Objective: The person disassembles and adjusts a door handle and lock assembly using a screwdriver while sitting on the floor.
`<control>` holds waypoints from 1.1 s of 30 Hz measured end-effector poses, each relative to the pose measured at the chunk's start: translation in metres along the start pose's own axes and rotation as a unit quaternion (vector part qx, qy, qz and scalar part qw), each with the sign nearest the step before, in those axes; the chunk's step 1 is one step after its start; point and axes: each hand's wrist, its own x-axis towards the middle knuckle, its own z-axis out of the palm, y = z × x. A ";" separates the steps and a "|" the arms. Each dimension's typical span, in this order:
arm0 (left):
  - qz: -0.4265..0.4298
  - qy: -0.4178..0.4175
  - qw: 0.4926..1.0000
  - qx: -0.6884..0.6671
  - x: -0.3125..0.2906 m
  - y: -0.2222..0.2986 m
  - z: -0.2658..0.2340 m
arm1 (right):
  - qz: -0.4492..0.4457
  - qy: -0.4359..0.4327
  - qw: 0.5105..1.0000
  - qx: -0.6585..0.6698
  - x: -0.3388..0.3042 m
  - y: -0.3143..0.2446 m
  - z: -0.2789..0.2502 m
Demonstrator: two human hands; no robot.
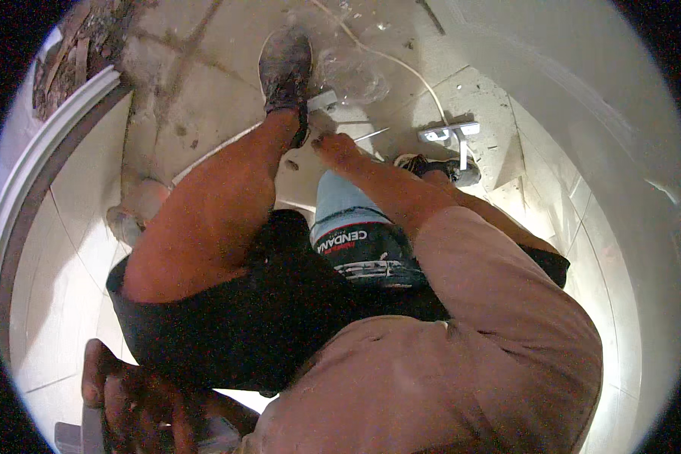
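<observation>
My right hand (pixel 337 149) reaches down between my legs to the floor, beside my left shoe (pixel 286 68). Its fingers are curled together, and what they hold, if anything, is too small to make out. Just past it lies a thin pale rod (pixel 372 135). Below that forearm stands a light blue container (pixel 344 200) with a black printed label. At the lower left, my left hand (pixel 140 401) is closed, its fingers bent around something grey, partly hidden and dark. A grey block-like piece (pixel 68 437) shows next to it.
A white T-shaped metal piece (pixel 450 132) lies near my right shoe (pixel 461 172). A white cord (pixel 401 64) crosses the dirty tiles, near crumpled clear plastic (pixel 352 76). Left of my leg stands a translucent cup-like container (pixel 132 212). Pale curved surfaces rise on both sides.
</observation>
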 end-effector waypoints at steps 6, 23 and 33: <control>-0.020 0.007 1.000 0.017 0.011 -0.008 -0.005 | -0.104 -0.012 0.986 -0.133 0.004 0.005 0.000; -0.017 0.166 0.947 0.274 -0.027 -0.026 0.034 | 0.030 0.103 0.993 0.046 -0.085 -0.016 -0.157; -0.144 0.163 0.952 0.214 -0.050 -0.102 0.045 | 0.052 0.437 0.832 0.338 -0.379 -0.165 -0.364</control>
